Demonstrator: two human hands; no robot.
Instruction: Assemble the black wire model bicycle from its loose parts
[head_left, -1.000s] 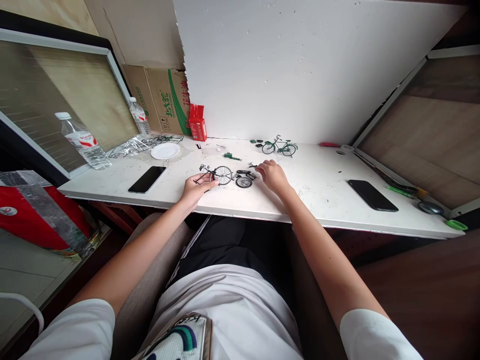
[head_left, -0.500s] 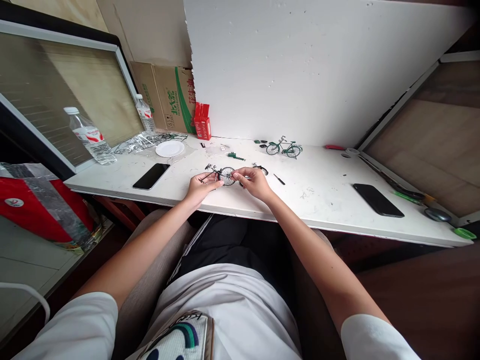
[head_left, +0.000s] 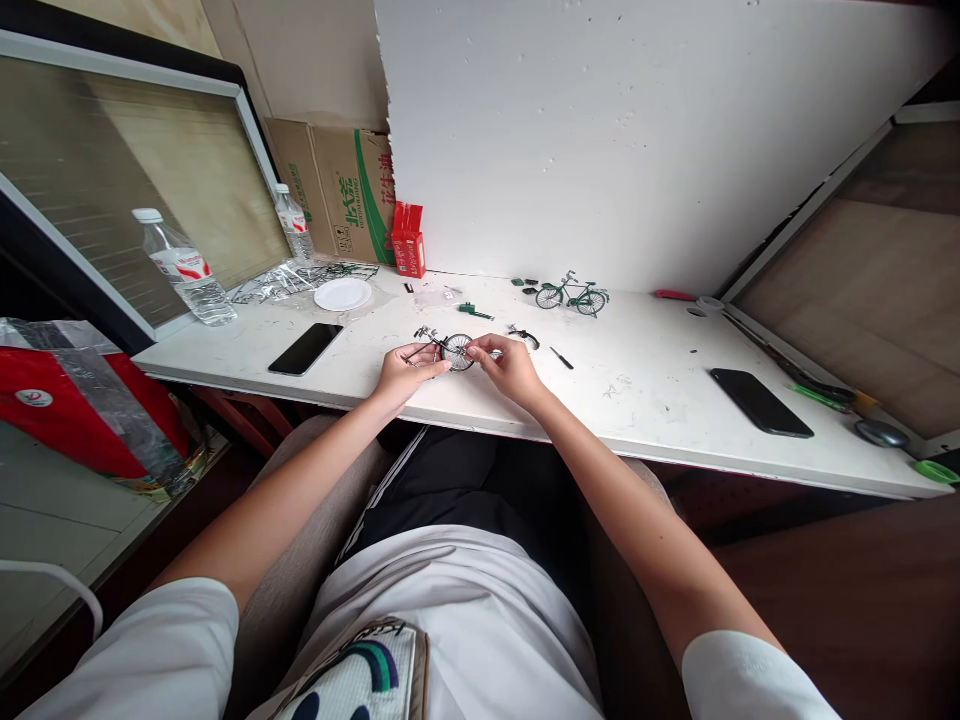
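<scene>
Near the front of the white desk, my left hand is closed around the frame of a small black model bicycle. Its spoked wheel faces up between my two hands. The fingertips of my right hand are pinched together at the wheel's right side, by its middle. Whether a tiny part sits between those fingers cannot be made out. Just behind my right hand lies a curved black part. A green part lies farther back, and a small dark pointed tool rests to the right.
A green model bicycle stands by the back wall. Phones lie at left and right. A white plate, water bottle, red box and cardboard box fill the back left. A mouse sits far right.
The camera view has shifted slightly, so things on the desk appear a little farther right. Both hands stay on the model bicycle, with hardly any visible movement.
</scene>
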